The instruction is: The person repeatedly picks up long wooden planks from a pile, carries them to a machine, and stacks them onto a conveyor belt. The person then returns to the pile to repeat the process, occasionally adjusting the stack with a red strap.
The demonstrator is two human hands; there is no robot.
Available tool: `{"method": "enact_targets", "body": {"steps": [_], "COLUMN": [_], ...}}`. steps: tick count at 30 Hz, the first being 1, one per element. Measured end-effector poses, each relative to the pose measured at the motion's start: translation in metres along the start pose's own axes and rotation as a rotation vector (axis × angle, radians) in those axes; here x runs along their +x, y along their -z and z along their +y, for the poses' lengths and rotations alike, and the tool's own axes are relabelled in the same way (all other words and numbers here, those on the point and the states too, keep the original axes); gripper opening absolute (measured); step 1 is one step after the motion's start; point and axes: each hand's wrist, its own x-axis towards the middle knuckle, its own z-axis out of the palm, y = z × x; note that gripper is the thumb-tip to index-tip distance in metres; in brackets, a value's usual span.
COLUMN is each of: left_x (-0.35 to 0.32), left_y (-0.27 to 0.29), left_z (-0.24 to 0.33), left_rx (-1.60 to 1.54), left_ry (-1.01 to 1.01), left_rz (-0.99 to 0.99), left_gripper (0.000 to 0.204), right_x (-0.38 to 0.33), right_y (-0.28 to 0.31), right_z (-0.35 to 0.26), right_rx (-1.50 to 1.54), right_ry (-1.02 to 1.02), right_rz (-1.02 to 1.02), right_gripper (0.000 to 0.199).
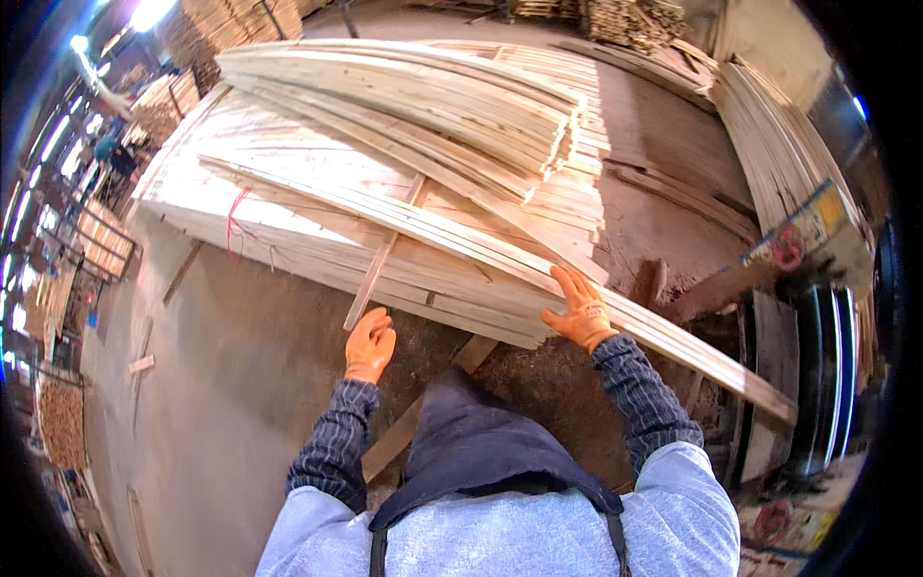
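**Position of the planks (481, 244)**

Head view: The planks lie diagonally on the board stack (178, 173), long axis running from its left end toward you, overhanging its near right corner. A wooden strip (376, 271) crosses beneath, projecting past the near edge; loose boards (385, 91) occupy the far side. Your right hand (581, 310) rests spread on the planks. Your left hand (370, 346) is half-curled beside the strip's end; contact cannot be determined.

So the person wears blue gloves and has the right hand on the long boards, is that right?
Not quite: the gloves are orange, not blue, as the head view shows. The right hand is indeed on the long boards.
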Motion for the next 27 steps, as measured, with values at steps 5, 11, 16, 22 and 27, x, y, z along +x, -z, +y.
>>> {"method": "enact_targets", "body": {"steps": [5,11,16,22,27], "left_x": [0.117,0.314,0.442,0.49,0.421], "left_y": [0.045,0.082,0.137,0.132,0.096], "left_z": [0.049,0.039,-0.071,-0.065,-0.017], "left_rx": [0.547,1.032,1.386,1.187,0.902], "left_ry": [-0.263,-0.483,-0.661,-0.694,-0.91], "left_rz": [-0.076,-0.226,-0.437,-0.852,-0.81], "left_gripper": [0.057,0.078,0.081,0.075,0.061], "right_x": [0.107,0.132,0.146,0.124,0.045], "right_y": [-0.053,-0.05,-0.05,-0.047,-0.007], "right_z": [-0.027,-0.067,-0.063,-0.047,-0.027], "right_rx": [0.021,-0.181,-0.218,-0.159,-0.245], "right_ry": [-0.072,-0.175,-0.228,-0.173,-0.242], "right_rz": [-0.221,-0.333,-0.424,-0.31,-0.221], "right_gripper": [0.098,0.091,0.087,0.087,0.088]}}
